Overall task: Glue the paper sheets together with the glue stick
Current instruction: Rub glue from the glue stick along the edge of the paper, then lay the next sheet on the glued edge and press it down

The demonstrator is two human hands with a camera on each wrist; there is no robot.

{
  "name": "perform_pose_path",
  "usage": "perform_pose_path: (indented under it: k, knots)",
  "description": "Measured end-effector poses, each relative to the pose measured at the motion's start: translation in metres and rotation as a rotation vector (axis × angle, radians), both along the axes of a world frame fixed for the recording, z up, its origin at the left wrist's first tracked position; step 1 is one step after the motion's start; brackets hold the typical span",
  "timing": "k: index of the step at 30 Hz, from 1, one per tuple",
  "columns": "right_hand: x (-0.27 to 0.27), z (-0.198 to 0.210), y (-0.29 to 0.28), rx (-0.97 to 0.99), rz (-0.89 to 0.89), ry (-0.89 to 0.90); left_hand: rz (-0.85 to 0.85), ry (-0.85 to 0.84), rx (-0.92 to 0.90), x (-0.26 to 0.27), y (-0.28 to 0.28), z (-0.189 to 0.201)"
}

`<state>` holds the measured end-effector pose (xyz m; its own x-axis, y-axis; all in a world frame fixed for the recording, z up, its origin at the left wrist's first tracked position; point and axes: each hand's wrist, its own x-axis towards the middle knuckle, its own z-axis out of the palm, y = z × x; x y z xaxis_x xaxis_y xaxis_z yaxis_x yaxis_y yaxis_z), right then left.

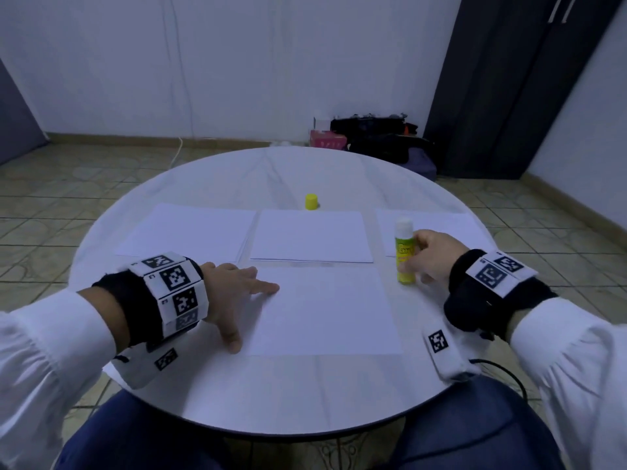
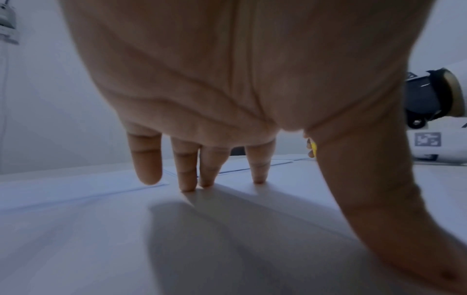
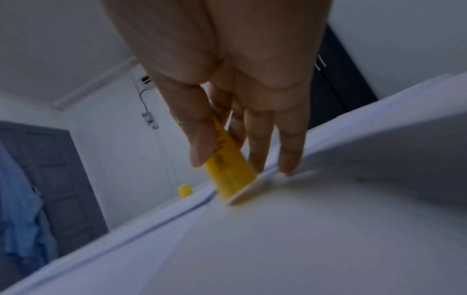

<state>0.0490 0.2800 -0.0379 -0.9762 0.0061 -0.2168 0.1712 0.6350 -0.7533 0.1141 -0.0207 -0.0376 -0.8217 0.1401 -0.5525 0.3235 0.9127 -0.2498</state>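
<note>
The right hand (image 1: pixel 432 254) pinches the uncapped glue stick (image 1: pixel 404 254) between thumb and fingers (image 3: pixel 199 143), upright, its base on the bench (image 1: pixel 305 395). Its yellow cap (image 1: pixel 311 201) stands well beyond the fingers. The left hand (image 1: pixel 237 290) lies spread, fingertips (image 2: pixel 188 179) pressing the near sheet's (image 1: pixel 325 313) left edge. More paper sheets (image 1: pixel 310 235) lie just beyond. Gluing looks about to begin: next, tip the stick and rub it along the pinned sheet.

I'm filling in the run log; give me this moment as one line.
left hand rests on near sheet | right hand holds uncapped glue stick upright on table | cap behind
</note>
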Motion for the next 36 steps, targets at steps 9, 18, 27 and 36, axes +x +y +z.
perform_pose_path:
  k: [9,18,27,36]
  knots:
    - [-0.003,0.003,0.003,0.31,0.003,-0.054,0.087,-0.03,0.196,-0.002,-0.018,-0.004]
    - [0.043,0.036,-0.031,0.676,0.322,-0.279,0.224,-0.05,0.437,-0.004,-0.041,0.003]
    - [-0.015,0.065,-0.192,0.695,0.538,0.04,0.545,0.274,0.187,-0.051,-0.141,0.02]
    - [-0.071,0.035,-0.28,0.922,0.577,-0.006,0.592,0.235,0.179,-0.066,-0.172,0.002]
